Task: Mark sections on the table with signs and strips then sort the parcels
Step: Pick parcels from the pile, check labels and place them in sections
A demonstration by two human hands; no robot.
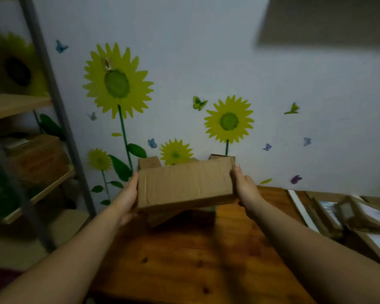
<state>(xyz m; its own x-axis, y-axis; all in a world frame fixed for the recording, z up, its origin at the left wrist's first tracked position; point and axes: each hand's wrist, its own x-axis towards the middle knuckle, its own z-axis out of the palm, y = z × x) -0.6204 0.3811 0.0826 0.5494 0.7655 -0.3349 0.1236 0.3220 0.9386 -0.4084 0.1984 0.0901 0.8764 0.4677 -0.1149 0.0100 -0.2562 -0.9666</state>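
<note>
Both forearms reach forward, left hand (127,194) and right hand (246,187) each with its grip clamped on one end of the cardboard box (184,183), held above the wooden tabletop (206,260). The two-sided hold probably keeps it level for sorting beside the parcels (349,216) at right.

Plain brown cardboard box (185,183), reddish-brown knotted wooden table (206,260), white wall (206,51) patterned with yellow sunflowers (117,81).

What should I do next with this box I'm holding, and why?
Probably set the box down on the table, on its bare wood. Your left hand and right hand hold its ends, it hangs above the table, and other parcels lie at the far right.
</note>
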